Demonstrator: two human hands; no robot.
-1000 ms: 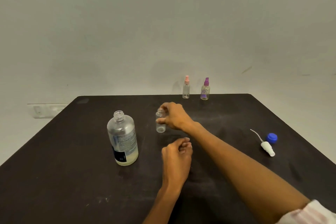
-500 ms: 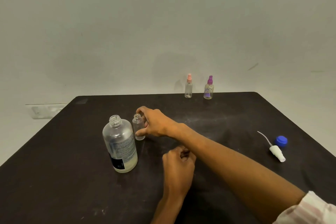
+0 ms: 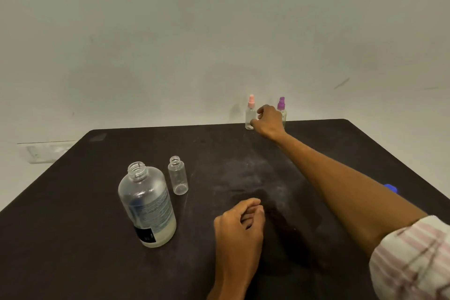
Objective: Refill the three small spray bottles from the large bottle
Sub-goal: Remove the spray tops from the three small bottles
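The large clear bottle (image 3: 146,204) stands uncapped at the left, with a little pale liquid at its bottom. Just right of it stands a small clear bottle (image 3: 179,176), open-topped and empty. At the table's far edge are a pink-capped spray bottle (image 3: 250,117) and a purple-capped spray bottle (image 3: 281,104). My right hand (image 3: 267,122) is stretched between them, finger and thumb apart at the pink-capped bottle's right side; it covers most of the purple-capped one. My left hand (image 3: 239,224) rests on the table in a loose fist, holding nothing I can see.
The black table (image 3: 73,238) ends at a pale wall close behind the far bottles. A blue cap (image 3: 391,187) shows partly behind my right forearm at the right. A wall socket plate (image 3: 46,152) sits low at the left.
My right hand set the small open bottle down beside the large bottle, let go, and reached far back to the pink-capped bottle. My left hand stayed put.
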